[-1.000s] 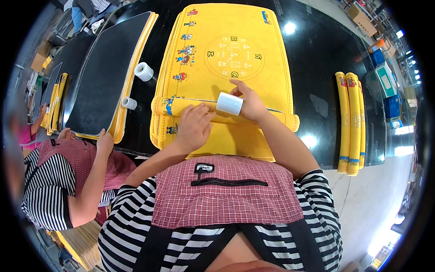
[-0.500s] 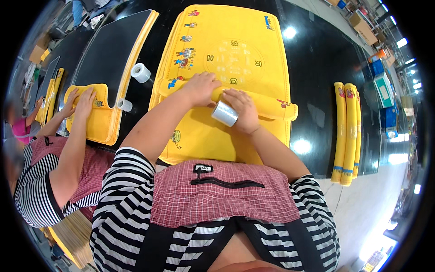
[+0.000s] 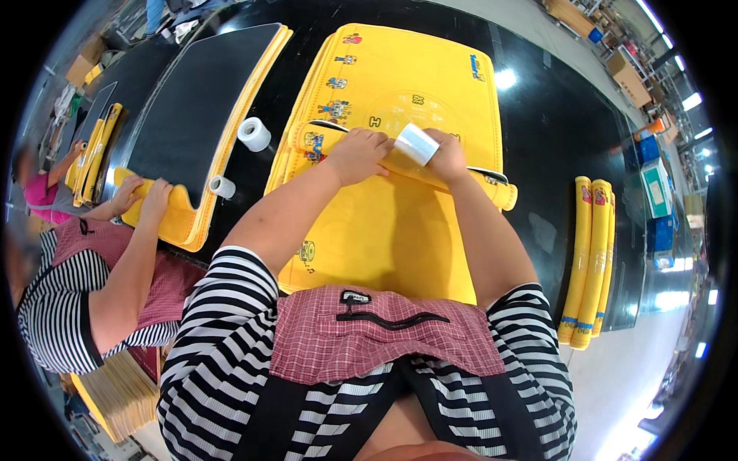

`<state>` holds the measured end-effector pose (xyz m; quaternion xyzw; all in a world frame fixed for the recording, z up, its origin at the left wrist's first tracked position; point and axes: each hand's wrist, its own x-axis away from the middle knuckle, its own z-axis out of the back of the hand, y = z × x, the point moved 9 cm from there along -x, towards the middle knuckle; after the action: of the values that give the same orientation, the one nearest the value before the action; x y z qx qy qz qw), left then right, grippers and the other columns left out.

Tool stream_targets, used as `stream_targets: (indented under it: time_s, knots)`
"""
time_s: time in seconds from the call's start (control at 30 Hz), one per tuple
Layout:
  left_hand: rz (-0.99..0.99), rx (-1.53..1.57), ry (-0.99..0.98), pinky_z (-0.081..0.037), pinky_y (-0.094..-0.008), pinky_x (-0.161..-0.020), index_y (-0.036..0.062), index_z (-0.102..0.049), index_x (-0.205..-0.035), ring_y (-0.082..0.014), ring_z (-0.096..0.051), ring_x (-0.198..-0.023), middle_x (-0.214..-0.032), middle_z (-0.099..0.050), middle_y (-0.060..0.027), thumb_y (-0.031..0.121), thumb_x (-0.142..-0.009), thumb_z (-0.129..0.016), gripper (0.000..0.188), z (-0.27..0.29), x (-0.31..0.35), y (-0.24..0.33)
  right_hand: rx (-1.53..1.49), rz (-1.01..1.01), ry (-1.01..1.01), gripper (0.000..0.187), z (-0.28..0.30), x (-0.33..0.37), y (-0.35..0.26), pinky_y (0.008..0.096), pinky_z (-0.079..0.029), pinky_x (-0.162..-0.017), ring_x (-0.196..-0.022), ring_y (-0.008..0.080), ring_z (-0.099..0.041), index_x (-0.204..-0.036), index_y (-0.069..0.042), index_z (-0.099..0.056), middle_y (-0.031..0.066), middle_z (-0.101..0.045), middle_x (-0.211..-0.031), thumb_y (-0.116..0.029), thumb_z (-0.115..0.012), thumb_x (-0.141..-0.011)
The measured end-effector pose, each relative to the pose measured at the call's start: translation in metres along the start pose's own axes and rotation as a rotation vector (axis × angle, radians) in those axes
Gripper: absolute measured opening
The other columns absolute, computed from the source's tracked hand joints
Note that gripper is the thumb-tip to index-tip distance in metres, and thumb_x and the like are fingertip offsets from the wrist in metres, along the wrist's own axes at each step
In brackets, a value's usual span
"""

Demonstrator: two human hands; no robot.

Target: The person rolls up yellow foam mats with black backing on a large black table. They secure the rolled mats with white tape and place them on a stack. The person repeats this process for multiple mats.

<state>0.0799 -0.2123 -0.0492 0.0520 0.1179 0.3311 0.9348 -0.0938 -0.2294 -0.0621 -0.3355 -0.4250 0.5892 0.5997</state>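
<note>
A rolled yellow mat (image 3: pixel 403 169) lies across a stack of flat yellow mats (image 3: pixel 450 88) printed with small cartoon figures. My left hand (image 3: pixel 358 157) is closed over the middle of the roll, its fingers curled on the upper side. In my right hand (image 3: pixel 447 159), just right of it, is a roll of clear tape (image 3: pixel 417 144), held tilted above the rolled mat. The fingers behind the tape are partly hidden. At both ends of the rolled mat, its dark underside shows along a lifted edge.
Finished yellow rolls (image 3: pixel 589 261) lie side by side on the black table (image 3: pixel 538 131) at right. Two white tape rolls, one larger (image 3: pixel 254 134) and one smaller (image 3: pixel 222 187), stand left of the stack. Farther left, a co-worker's hands (image 3: pixel 146 198) hold another mat's edge (image 3: pixel 178 219).
My right hand has lifted and tilted the tape roll, moving it farther away and right. My left hand stays on the rolled mat. The view has shifted, and the co-worker's hands have moved nearer.
</note>
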Motion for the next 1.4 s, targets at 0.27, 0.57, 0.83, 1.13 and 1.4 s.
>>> stream_targets:
  time_s: [0.27, 0.57, 0.83, 1.13, 1.4]
  knots:
    - [0.125, 0.288, -0.346, -0.045, -0.0461, -0.103, 0.0068, -0.062, -0.132, -0.0324, -0.059, -0.120, -0.125, -0.065, -0.0099, 0.035, -0.086, -0.078, 0.056, 0.002, 0.061, 0.060, 0.421, 0.633, 0.017, 0.057, -0.038, 0.187, -0.070, 0.0539, -0.045, -0.113, -0.128, 0.0408, -0.061, -0.129, -0.006, -0.069, 0.0197, -0.066, -0.135, -0.025, -0.082, -0.077]
    - [0.119, 0.212, 0.012, -0.051, -0.0454, -0.088, 0.0114, -0.076, -0.102, -0.0357, -0.064, -0.102, -0.104, -0.069, -0.0146, 0.035, -0.083, -0.077, 0.030, 0.021, 0.013, 0.019, 0.452, 0.715, 0.120, 0.057, -0.037, 0.147, -0.068, 0.0480, -0.046, -0.112, -0.126, 0.0365, -0.064, -0.131, -0.003, -0.067, 0.0179, -0.068, -0.133, -0.019, -0.080, -0.079]
    - [0.026, -0.181, 0.306, -0.031, -0.0552, -0.116, -0.0005, -0.053, -0.141, -0.0376, -0.044, -0.140, -0.148, -0.050, -0.0197, 0.032, -0.094, -0.064, 0.059, -0.013, 0.031, 0.054, 0.024, 0.291, 0.093, 0.023, 0.014, 0.012, -0.005, 0.0334, -0.056, -0.084, -0.092, 0.0189, -0.072, -0.107, 0.000, -0.076, 0.0118, -0.077, -0.100, -0.008, -0.078, -0.086]
    - [0.179, -0.188, 0.099, -0.017, -0.0531, -0.123, 0.0039, -0.041, -0.155, -0.0313, -0.032, -0.148, -0.157, -0.040, -0.0153, 0.042, -0.098, -0.061, 0.071, -0.041, 0.010, 0.024, 0.058, 0.320, 0.059, 0.017, 0.012, -0.014, -0.009, 0.0324, -0.055, -0.074, -0.081, 0.0164, -0.069, -0.100, 0.000, -0.077, 0.0088, -0.076, -0.089, -0.009, -0.078, -0.086]
    - [0.302, 1.047, 0.293, -0.053, -0.0426, -0.083, 0.0111, -0.070, -0.101, -0.0258, -0.067, -0.092, -0.096, -0.069, -0.0073, 0.027, -0.088, -0.069, 0.020, -0.056, -0.015, -0.018, -0.170, 0.406, 0.041, 0.030, 0.003, 0.025, -0.017, 0.0350, -0.056, -0.090, -0.101, 0.0205, -0.070, -0.123, 0.000, -0.072, 0.0097, -0.074, -0.113, -0.002, -0.067, -0.093]
